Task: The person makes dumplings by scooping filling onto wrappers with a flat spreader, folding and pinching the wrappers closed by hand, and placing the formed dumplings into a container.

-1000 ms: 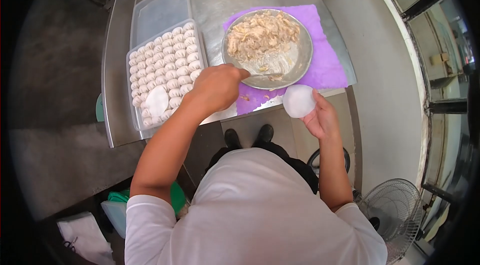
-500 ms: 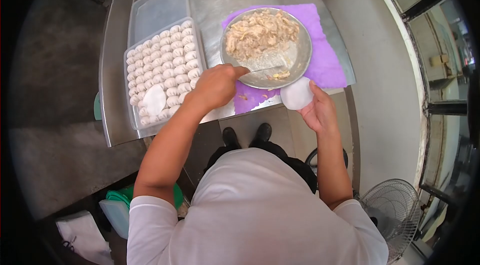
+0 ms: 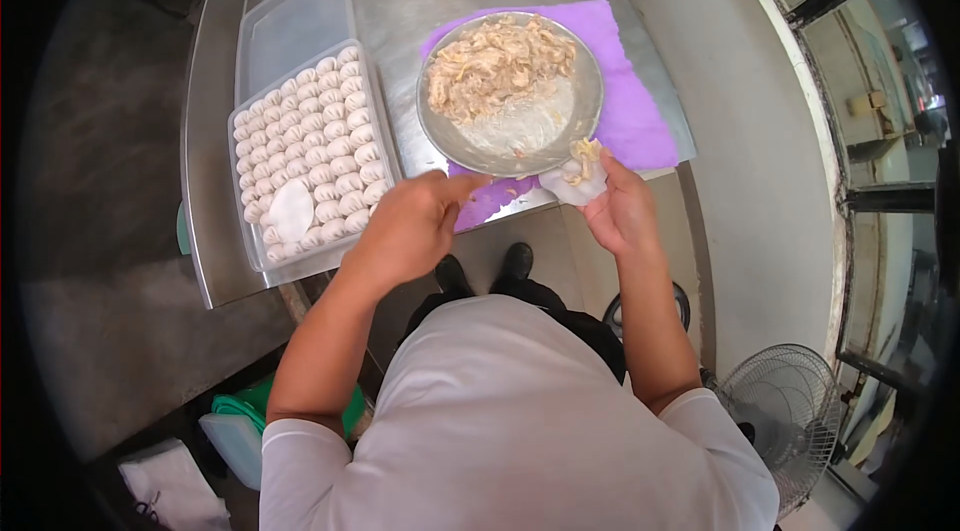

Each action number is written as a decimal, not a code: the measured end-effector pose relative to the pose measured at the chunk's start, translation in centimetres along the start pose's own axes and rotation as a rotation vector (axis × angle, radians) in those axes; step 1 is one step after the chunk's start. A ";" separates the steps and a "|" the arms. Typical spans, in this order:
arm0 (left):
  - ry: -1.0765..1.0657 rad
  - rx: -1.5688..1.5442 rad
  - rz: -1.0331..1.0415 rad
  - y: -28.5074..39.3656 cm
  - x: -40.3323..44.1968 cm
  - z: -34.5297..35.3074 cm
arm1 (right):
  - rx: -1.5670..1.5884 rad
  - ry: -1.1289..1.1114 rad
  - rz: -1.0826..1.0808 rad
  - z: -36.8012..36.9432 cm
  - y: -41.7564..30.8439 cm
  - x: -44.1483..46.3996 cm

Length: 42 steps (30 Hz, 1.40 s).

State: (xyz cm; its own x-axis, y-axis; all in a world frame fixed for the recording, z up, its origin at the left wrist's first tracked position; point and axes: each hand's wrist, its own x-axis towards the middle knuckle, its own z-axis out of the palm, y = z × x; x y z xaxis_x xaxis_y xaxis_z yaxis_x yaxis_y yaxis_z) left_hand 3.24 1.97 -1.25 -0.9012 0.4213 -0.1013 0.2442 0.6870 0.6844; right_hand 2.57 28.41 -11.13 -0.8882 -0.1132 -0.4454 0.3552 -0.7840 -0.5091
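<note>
My left hand (image 3: 412, 223) is closed, index finger stretched toward the wrapper, around a thin metal filling spatula whose blade is hard to make out now. In my right hand (image 3: 622, 208), palm up, a round white dough wrapper (image 3: 562, 189) is held by its edge with the thumb on top. A lump of pale filling (image 3: 582, 159) lies on this wrapper. Just beyond both hands is a round metal bowl (image 3: 450, 143), with more chunky filling (image 3: 500, 66) heaped toward its far side.
A clear plastic box (image 3: 382, 146) at the left holds rows of pleated dumplings (image 3: 318, 153), with a loose wrapper (image 3: 292, 211) on top. A purple cloth (image 3: 637, 116) lies under the bowl on the metal table (image 3: 400, 6). A wire-guarded fan (image 3: 785, 421) stands at the lower right.
Filling has come out of the bowl onto the wrapper in my right hand. My left hand has drawn back toward me, away from the bowl. The view has shifted slightly.
</note>
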 end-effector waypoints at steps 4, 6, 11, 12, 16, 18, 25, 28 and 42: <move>0.072 -0.043 0.037 -1.2 2.0 2.4 | -0.033 -0.025 -0.027 -0.7 0.1 0.6; 0.039 -0.007 0.059 -0.4 1.2 2.9 | -0.024 -0.013 -0.038 -0.8 -0.3 0.7; 0.016 0.142 -0.003 1.7 0.0 1.6 | -0.040 -0.020 -0.039 -1.3 -0.5 0.7; 0.016 0.140 -0.003 2.2 0.5 1.2 | -0.041 -0.019 -0.039 -1.4 -0.6 0.6; -0.001 0.187 0.064 2.4 1.3 1.1 | -0.051 -0.031 -0.024 -1.2 -0.7 0.1; -0.014 0.191 0.121 2.3 1.2 0.9 | -0.001 -0.008 -0.014 -1.4 -0.9 -0.3; 0.015 0.345 -0.117 -0.9 0.8 -3.3 | 0.053 0.045 0.054 -2.6 -0.5 -1.2; -0.025 0.359 -0.164 -1.2 1.1 -3.1 | 0.060 0.040 0.089 -3.9 -0.2 -1.0; -0.163 0.310 -0.040 -2.6 1.2 -4.5 | 0.111 0.066 0.143 -3.8 0.0 -1.1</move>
State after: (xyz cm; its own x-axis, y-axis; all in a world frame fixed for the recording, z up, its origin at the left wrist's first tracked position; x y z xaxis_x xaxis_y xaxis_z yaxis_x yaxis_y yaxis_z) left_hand -0.08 -2.01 0.11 -0.8495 0.4623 -0.2543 0.3295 0.8413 0.4286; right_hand 4.63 30.87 -13.46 -0.8085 -0.1911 -0.5565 0.4392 -0.8254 -0.3546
